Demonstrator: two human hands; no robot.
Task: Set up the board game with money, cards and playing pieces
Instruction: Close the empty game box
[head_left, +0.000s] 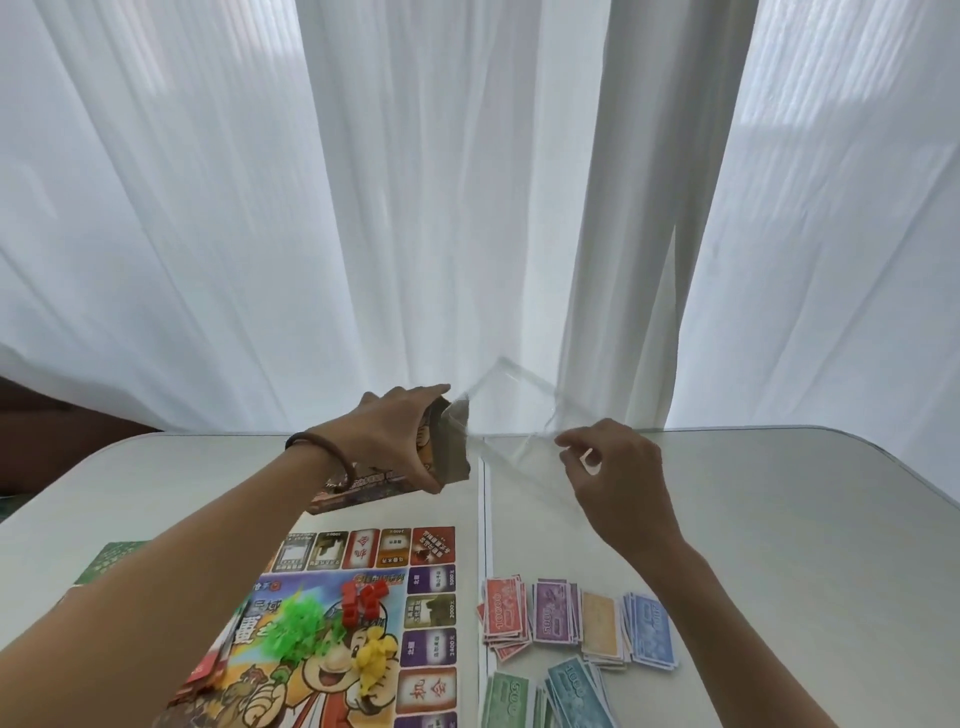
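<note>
My left hand (400, 441) grips the open end of the game box (447, 457) and holds it above the far edge of the board. My right hand (618, 483) pinches a clear plastic bag (519, 415) that stretches from the box mouth toward it. The colourful game board (363, 623) lies on the table below. On it sit green pieces (298, 631), red pieces (363, 597) and yellow pieces (376, 657) in small heaps. Piles of paper money (576, 623) in red, purple, orange, blue, green and teal lie to the right of the board.
The pale table (779, 519) has a seam running front to back beside the board. White curtains (467, 208) hang close behind its far edge. A green card sheet (111, 558) lies at the left, partly under my left arm.
</note>
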